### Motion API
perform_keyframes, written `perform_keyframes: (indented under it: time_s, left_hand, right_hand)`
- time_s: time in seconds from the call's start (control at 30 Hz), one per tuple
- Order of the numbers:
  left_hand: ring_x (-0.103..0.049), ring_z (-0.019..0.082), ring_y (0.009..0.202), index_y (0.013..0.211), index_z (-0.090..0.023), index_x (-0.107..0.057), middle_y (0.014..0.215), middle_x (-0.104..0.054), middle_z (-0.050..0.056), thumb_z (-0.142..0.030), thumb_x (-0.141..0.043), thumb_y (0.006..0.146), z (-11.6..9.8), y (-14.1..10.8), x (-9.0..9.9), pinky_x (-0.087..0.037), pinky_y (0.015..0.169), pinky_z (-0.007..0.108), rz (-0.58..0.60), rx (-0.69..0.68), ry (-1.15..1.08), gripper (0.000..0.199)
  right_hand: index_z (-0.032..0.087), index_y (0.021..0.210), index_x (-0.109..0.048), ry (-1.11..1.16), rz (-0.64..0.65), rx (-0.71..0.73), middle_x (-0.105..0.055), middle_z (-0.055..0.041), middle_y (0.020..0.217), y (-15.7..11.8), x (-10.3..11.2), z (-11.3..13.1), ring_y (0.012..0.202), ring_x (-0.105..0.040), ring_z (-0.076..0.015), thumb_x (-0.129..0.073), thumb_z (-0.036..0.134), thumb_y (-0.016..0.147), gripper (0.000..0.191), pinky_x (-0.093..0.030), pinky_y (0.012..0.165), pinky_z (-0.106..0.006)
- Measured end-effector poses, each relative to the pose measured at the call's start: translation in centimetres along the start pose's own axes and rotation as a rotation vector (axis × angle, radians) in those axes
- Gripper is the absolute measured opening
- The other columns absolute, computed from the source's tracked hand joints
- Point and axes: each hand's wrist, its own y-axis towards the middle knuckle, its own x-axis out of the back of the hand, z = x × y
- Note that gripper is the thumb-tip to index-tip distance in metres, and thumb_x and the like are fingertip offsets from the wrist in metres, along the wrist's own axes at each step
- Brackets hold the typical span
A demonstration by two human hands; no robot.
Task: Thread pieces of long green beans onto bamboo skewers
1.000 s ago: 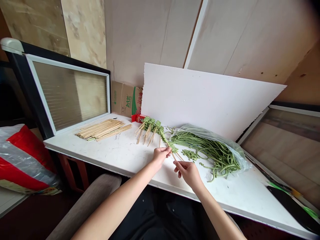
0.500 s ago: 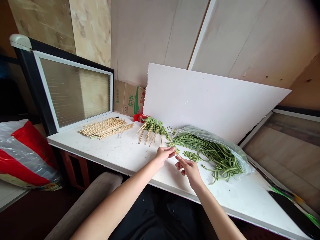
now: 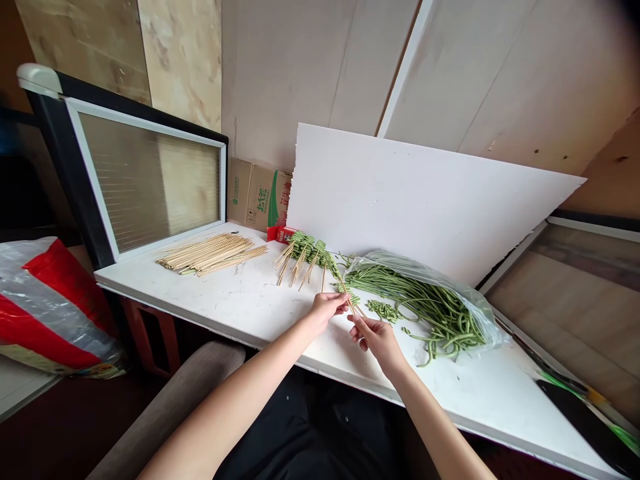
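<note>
Pinched fingers of my left hand (image 3: 329,308) hold thin wooden skewers (image 3: 344,285) above the table's middle. Close by on the right, my right hand (image 3: 375,337) is closed on the lower part of the skewers. Beyond my hands lie several skewers threaded with green bean pieces (image 3: 309,251), their bare ends toward me. A small pile of cut bean pieces (image 3: 383,311) sits just right of the fingers. Long green beans (image 3: 425,300) spill from a clear plastic bag (image 3: 480,310) on the right. Bare wooden skewers (image 3: 210,253) form a bundle at the left.
The white table (image 3: 240,307) is backed by a white board (image 3: 400,193) and a cardboard box (image 3: 254,197). A framed panel (image 3: 155,180) stands at the left edge. A dark flat object (image 3: 585,420) lies at the right edge. A red and clear bag (image 3: 55,310) is at far left.
Both hands stay almost in place, still on the skewers. My right hand has shifted very slightly left, and the skewers between the hands have changed angle a little.
</note>
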Motion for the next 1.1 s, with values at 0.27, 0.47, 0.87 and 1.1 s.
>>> perform_keyframes:
  time_s: [0.27, 0.47, 0.87, 1.1]
  left_hand:
    - [-0.067, 0.017, 0.075, 0.092, -0.010, -0.078, 0.091, -0.075, 0.014, -0.054, -0.086, 0.074, -0.8, -0.6, 0.9, -0.048, 0.074, 0.032, -0.051, 0.117, 0.178, 0.048]
    - [-0.062, 0.018, 0.064, 0.082, -0.014, -0.078, 0.076, -0.074, 0.010, -0.040, -0.069, 0.088, -2.1, -2.6, 3.7, -0.045, 0.067, 0.031, -0.071, -0.168, 0.664, 0.028]
    - [-0.063, 0.021, 0.069, 0.080, -0.017, -0.080, 0.073, -0.073, 0.008, -0.032, -0.069, 0.084, -3.2, -3.2, 8.5, -0.044, 0.068, 0.029, -0.179, -0.337, 0.940, 0.019]
    - [-0.064, 0.021, 0.067, 0.075, -0.016, -0.078, 0.073, -0.074, 0.010, -0.030, -0.063, 0.087, -2.8, -2.6, 9.2, -0.045, 0.068, 0.031, -0.206, -0.325, 0.968, 0.024]
  right_hand:
    - [0.013, 0.091, -0.079, 0.031, -0.087, 0.007, -0.072, -0.0091, 0.071, 2.2, -0.2, 0.0, 0.056, -0.061, -0.0173, -0.076, 0.072, 0.073, 0.062, -0.034, 0.046, -0.026]
    - [0.012, 0.072, -0.075, -0.158, -0.242, 0.018, -0.074, -0.0121, 0.067, 8.2, -0.6, 0.1, 0.050, -0.061, -0.0164, -0.071, 0.054, 0.084, 0.044, -0.034, 0.044, -0.024]
    - [0.013, 0.064, -0.068, -0.368, -0.385, -0.113, -0.073, -0.0121, 0.062, 18.1, -5.0, 2.3, 0.055, -0.071, -0.0181, -0.062, 0.018, 0.094, 0.032, -0.056, 0.064, -0.026]
    - [0.013, 0.067, -0.070, -0.470, -0.411, -0.133, -0.071, -0.0133, 0.060, 19.4, -6.5, 2.6, 0.053, -0.070, -0.0186, -0.062, 0.021, 0.097, 0.032, -0.056, 0.060, -0.026]
